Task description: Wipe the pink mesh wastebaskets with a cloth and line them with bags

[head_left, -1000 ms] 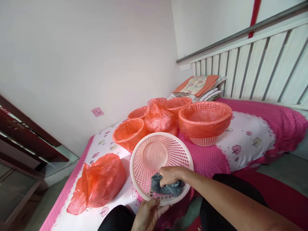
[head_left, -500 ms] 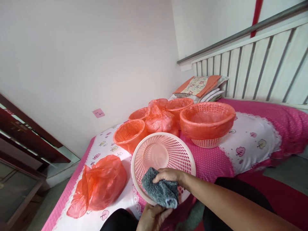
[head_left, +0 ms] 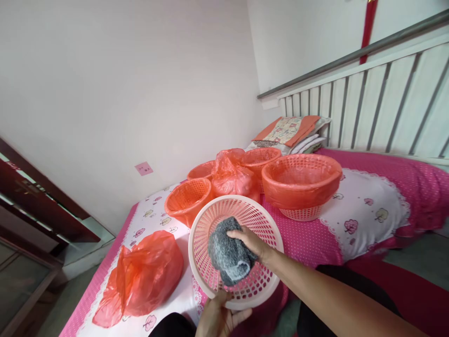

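A pale pink plastic basket (head_left: 198,224) with a slotted wall is tilted toward me over the edge of the bed. My left hand (head_left: 219,314) grips its near rim, thumb on top and fingers beneath. Inside the basket, my right hand (head_left: 249,242) is closed on a bunched grey cloth (head_left: 226,248) with a pale edge. The cloth covers part of the basket's bottom and near wall.
Left on the bed lies a red plastic bag (head_left: 150,274). Behind the basket stand red-lined baskets (head_left: 189,199), a knotted red bag (head_left: 233,178) and a larger red-lined basket (head_left: 301,187). Folded bedding (head_left: 287,131) lies by the white headboard (head_left: 372,98).
My right hand has moved the cloth from the near rim up and deeper into the basket. My left hand stays on the near rim, now with the thumb over it.
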`<state>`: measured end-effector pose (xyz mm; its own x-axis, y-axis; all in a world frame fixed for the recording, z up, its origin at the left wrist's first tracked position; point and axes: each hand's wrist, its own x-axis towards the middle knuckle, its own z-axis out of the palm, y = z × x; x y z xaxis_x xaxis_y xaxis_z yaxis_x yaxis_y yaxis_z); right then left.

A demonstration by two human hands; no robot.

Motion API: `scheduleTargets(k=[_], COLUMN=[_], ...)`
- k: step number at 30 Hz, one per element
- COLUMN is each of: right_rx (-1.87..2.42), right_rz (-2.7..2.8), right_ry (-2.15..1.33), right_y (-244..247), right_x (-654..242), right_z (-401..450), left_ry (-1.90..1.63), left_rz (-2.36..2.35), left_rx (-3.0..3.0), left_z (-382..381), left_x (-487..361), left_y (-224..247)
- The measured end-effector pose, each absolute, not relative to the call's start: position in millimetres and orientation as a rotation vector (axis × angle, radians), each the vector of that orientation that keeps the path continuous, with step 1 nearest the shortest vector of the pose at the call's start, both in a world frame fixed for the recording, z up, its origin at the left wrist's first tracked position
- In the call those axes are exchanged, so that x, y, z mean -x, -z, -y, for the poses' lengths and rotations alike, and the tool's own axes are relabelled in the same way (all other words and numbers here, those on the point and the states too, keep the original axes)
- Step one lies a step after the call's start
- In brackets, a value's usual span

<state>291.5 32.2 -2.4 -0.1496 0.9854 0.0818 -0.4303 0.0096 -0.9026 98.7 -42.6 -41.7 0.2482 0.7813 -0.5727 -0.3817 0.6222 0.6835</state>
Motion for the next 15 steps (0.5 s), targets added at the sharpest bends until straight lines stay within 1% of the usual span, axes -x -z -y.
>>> scheduleTargets(k=[3, 7, 12, 15], right_rx=[0.871, 0.861, 0.616, 0.715], right_rz=[1.001, 1.161, 1.85, 2.208], right_ry=[-1.038, -0.623, -0.009, 0.119], right_y=[-10.7, -26.2, -30.0, -33.8], right_x=[-287.2, -283.8, -268.8, -257.8], right_z=[-28.0, -9.6, 14.2, 23.0], left_ry=[-0.833, -0.852, -0.796, -0.823], left_rz=[-1.059, -1.128, -1.139, -1.155], left_rx=[-0.41, -0.364, -0.342, -0.357], left_z=[46.4, 51.3, 56.4, 57.8], left_x=[-97.5, -100.3, -109.0, -108.9], left_y=[39.6, 50.8, 76.3, 90.6])
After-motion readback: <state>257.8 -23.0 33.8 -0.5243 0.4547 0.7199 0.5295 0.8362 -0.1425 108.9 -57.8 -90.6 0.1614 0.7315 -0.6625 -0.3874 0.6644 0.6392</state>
